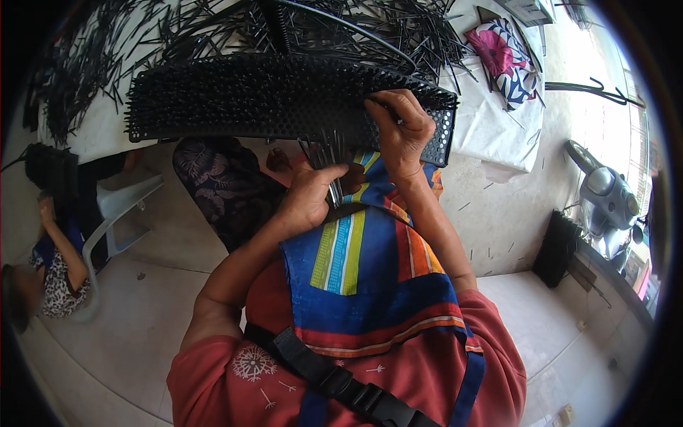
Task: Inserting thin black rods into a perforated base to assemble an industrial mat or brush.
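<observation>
A long black perforated board [438, 142] lies across in front of me at the table's near edge. Most of it is packed with upright thin black sticks [228, 92], while bare holes show at its right end and along its near strip. My left hand [307, 193] is closed around a loose bundle of thin dark sticks [331, 151], their ends fanning out toward the board's near edge. Over the right part of the board, my right hand [407, 128] is pinched, thumb against fingers, close to the standing sticks. Whatever its fingertips hold is too small to make out.
Heaps of loose black sticks [78, 78] cover the white-covered table [498, 135]. Patterned cloth [501, 60] lies at its right. A person sits at far left by a white plastic chair [117, 213]. A motor scooter [608, 196] stands at right; fallen sticks dot the floor.
</observation>
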`<control>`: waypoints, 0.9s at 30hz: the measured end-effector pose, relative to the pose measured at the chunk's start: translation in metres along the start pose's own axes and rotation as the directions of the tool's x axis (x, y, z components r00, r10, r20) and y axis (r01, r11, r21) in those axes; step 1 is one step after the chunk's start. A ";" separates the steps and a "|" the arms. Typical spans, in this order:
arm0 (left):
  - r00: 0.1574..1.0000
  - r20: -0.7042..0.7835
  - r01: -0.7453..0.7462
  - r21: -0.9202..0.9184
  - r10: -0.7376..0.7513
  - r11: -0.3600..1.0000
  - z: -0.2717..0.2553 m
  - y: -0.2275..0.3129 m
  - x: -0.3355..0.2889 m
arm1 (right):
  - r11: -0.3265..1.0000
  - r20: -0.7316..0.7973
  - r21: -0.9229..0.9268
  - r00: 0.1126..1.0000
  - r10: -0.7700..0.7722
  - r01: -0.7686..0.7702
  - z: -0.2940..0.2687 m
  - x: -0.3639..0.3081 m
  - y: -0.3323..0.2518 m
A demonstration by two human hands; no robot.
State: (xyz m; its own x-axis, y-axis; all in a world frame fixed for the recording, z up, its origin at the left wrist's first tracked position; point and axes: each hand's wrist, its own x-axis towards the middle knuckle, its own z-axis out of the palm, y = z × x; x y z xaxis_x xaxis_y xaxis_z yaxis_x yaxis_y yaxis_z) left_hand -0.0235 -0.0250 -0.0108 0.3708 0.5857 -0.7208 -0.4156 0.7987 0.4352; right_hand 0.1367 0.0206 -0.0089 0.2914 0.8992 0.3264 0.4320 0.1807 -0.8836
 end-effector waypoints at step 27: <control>0.999 -0.024 0.032 -0.028 -0.032 0.999 -0.005 0.001 0.007 | 0.993 0.081 -0.116 0.996 0.020 -0.011 0.002 0.007 -0.007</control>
State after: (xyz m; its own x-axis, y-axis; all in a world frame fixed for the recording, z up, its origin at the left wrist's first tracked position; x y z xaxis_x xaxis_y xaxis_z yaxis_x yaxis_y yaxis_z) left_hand -0.0253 -0.0204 -0.0179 0.3641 0.5561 -0.7472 -0.4266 0.8127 0.3969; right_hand 0.1338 0.0263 -0.0011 0.2299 0.9321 0.2800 0.5252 0.1233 -0.8420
